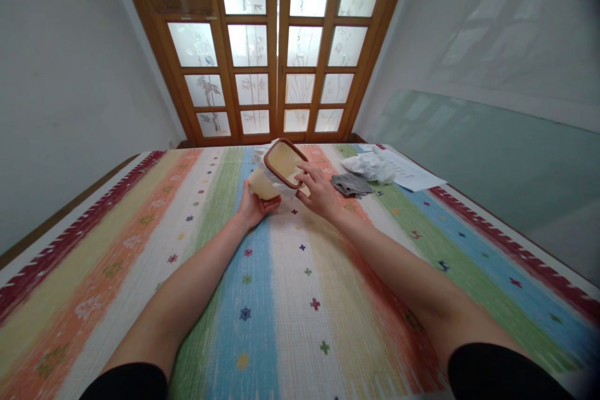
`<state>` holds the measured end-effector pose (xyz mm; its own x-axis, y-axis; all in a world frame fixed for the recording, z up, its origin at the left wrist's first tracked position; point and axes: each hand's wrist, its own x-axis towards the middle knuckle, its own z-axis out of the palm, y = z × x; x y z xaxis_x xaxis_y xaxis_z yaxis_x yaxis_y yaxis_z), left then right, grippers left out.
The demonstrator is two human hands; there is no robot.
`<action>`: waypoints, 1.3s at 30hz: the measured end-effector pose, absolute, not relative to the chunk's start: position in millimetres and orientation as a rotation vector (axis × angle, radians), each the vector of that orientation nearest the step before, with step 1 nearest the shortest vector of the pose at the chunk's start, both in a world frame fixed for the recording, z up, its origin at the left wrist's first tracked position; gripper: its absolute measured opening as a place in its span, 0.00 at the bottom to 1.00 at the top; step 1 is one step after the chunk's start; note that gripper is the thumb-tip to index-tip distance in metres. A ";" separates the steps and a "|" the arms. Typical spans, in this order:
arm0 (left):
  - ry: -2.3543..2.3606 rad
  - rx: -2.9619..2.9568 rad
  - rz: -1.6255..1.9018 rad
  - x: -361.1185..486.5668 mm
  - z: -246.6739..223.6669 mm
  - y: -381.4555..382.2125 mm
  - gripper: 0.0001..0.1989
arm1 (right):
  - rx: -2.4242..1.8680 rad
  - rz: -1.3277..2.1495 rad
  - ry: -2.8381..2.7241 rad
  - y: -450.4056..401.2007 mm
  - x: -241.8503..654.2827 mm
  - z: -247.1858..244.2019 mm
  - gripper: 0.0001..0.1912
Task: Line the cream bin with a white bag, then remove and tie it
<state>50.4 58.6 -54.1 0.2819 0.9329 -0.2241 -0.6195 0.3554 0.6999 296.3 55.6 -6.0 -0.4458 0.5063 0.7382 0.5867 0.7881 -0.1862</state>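
A cream container with a rounded rectangular brown rim [284,162] is tilted toward me above the far middle of the striped cloth. My left hand [255,205] grips a smooth cream part [262,184] from below at the left; whether this is the same piece as the rimmed one, I cannot tell. At the right edge of the rim, my right hand [319,190] has its fingers bent over the side and its thumb underneath. Some thin white material shows behind and below the rim, partly hidden by the container.
A striped cloth [295,325] covers the table. To the right of my right hand lie a folded grey cloth [351,185], a crumpled white plastic bag [370,167] and printed paper sheets [415,172]. Wood-framed glass doors [276,44] stand beyond the far edge, with walls on both sides.
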 end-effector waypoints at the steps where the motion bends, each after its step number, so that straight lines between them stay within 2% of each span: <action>1: 0.697 0.554 1.085 50.5 -54.3 58.7 0.47 | -0.836 -0.103 -2.132 57.7 294.1 -6.5 0.11; 4: 0.721 0.599 1.030 51.6 -54.3 58.7 0.42 | -0.964 -0.048 -2.158 63.0 286.6 -3.4 0.05; 9: 0.758 0.663 1.043 53.2 -58.3 58.8 0.32 | -1.210 -0.148 -2.178 78.2 284.0 14.5 0.09; 22: 0.771 0.757 1.057 57.2 -58.3 51.8 0.22 | -1.690 -0.284 -2.183 146.0 359.5 52.4 0.14; 26: 0.804 0.794 1.067 62.9 -59.0 51.0 0.19 | -1.591 -0.245 -2.232 135.3 355.6 51.6 0.13; 31: 0.891 0.920 1.171 71.3 -56.7 49.4 0.14 | -1.249 -0.130 -2.402 105.4 337.1 47.1 0.09; 35: 1.071 1.049 1.435 69.1 -44.1 53.1 0.08 | -1.003 -0.053 -2.375 90.1 336.5 38.6 0.08; 39: 1.185 1.273 1.754 66.2 -19.4 59.9 0.07 | -0.896 0.126 -2.183 88.4 342.2 28.2 0.12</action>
